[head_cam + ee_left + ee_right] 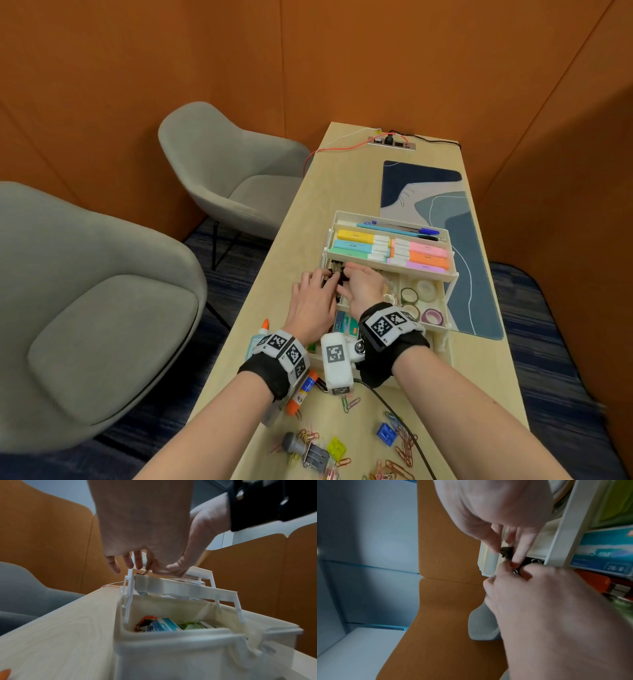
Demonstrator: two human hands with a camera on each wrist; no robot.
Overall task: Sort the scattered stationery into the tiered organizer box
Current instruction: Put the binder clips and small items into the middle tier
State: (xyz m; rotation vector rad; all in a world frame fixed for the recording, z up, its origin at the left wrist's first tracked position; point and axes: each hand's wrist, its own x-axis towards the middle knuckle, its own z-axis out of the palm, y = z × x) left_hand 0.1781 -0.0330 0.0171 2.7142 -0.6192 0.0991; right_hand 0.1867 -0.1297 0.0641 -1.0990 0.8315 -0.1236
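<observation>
Coloured paper clips (404, 445) lie scattered on the near end of the pale wood surface (308, 212), beside a blue clip (386, 432), a yellow clip (336, 446) and a glue stick (303, 394). Beyond them stands the tiered organizer box (445, 274), tiers fanned out. Its bottom bin holds a blue staple box (164, 626) and an orange stapler (145, 622). Over the middle tier's left compartment, the left hand (313, 308) and right hand (363, 291) meet, each grip pinching a small black binder clip (337, 275) between fingertips. Tape rolls (418, 298) fill the right compartments. The top tier carries highlighters (390, 251) and pens (400, 231).
</observation>
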